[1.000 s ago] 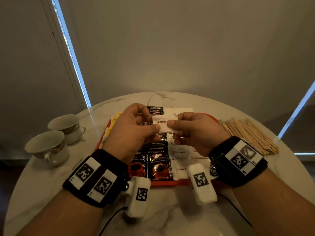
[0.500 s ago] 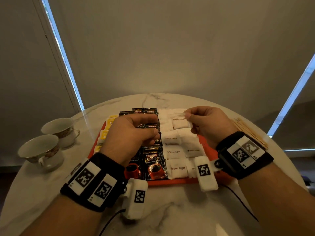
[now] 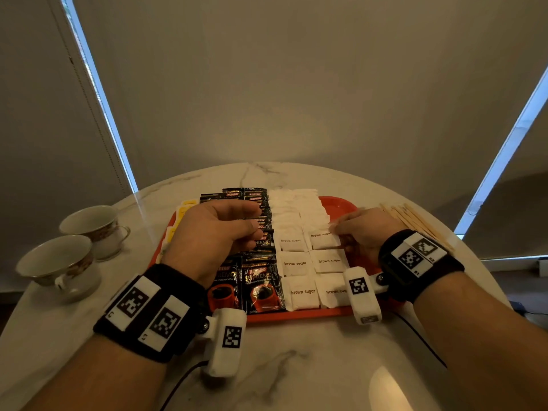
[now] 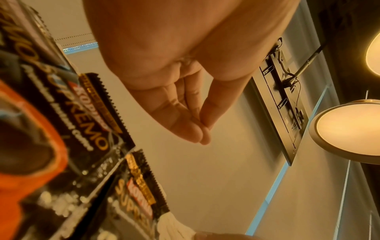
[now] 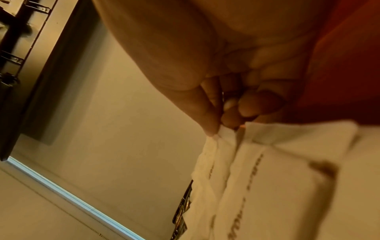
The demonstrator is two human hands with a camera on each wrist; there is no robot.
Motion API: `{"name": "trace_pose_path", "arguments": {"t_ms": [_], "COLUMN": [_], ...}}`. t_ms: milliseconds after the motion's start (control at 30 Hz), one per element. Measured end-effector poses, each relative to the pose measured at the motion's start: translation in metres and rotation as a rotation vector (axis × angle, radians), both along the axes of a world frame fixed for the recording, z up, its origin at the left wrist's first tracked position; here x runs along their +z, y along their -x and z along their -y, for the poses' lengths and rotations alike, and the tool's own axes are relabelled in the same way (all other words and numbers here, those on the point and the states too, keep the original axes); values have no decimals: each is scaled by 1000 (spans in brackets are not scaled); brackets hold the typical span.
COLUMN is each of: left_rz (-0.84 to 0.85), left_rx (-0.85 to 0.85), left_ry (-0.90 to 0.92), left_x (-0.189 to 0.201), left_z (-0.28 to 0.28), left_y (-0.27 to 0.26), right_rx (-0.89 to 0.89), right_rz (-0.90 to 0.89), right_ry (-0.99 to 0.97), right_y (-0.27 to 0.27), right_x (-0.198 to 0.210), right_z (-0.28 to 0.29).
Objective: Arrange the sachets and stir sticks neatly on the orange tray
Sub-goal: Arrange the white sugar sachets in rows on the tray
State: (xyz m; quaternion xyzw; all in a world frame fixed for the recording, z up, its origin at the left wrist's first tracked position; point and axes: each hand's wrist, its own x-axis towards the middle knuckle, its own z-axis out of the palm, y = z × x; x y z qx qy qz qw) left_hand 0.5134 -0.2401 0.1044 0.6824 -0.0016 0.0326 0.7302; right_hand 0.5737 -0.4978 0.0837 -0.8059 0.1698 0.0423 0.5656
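Observation:
The orange tray [image 3: 338,203] holds yellow sachets [image 3: 185,207] on the left, black coffee sachets [image 3: 261,280] in the middle and two columns of white brown sugar sachets [image 3: 296,265] on the right. My right hand [image 3: 333,229] pinches the right edge of one brown sugar sachet [image 3: 321,240] low over the right column; the right wrist view shows thumb and finger of that hand [image 5: 218,129] nipping the sachet's corner [image 5: 216,154]. My left hand [image 3: 252,223] hovers over the coffee sachets [image 4: 88,129] with fingers curled to the thumb [image 4: 202,134], empty. Wooden stir sticks [image 3: 415,221] lie on the table right of the tray.
Two teacups [image 3: 59,262] [image 3: 92,223] stand at the table's left edge. The round marble table [image 3: 296,366] shows bare surface in front of the tray. A black cable [image 3: 415,336] runs under my right forearm.
The left hand let go of the brown sugar sachet that both hands held. The right hand carried it right and down onto the right sugar column.

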Motion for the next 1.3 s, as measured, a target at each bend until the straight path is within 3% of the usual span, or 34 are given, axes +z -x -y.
{"name": "trace_pose_path", "arguments": {"t_ms": [100, 200, 267, 400, 500, 667, 800, 1033, 1300], "left_rz": [-2, 8, 13, 9, 1, 3, 2, -13, -29], "left_rx": [-3, -6, -8, -10, -10, -7, -13, -4, -9], "left_ry": [-5, -9, -18, -36, -27, -4, 6, 15, 24], "left_x": [0, 0, 1, 0, 1, 1, 1, 1, 1], "left_z": [-1, -1, -1, 0, -1, -3, -2, -3, -2], "left_y": [-1, -1, 0, 0, 0, -2, -2, -2, -2], "right_rx": [-8, -74, 2, 251, 228, -94, -100, 87, -47], "right_rz": [-26, 153, 236, 81, 98, 214, 123, 89, 126], "right_ry": [16, 70, 57, 168, 214, -186, -468, -480, -479], "right_y": [-1, 4, 7, 13, 14, 19, 20, 23, 43], "right_x": [0, 5, 12, 23, 26, 13, 4, 11, 8], "right_z": [3, 1, -5, -26, -25, -11, -12, -22, -10]}}
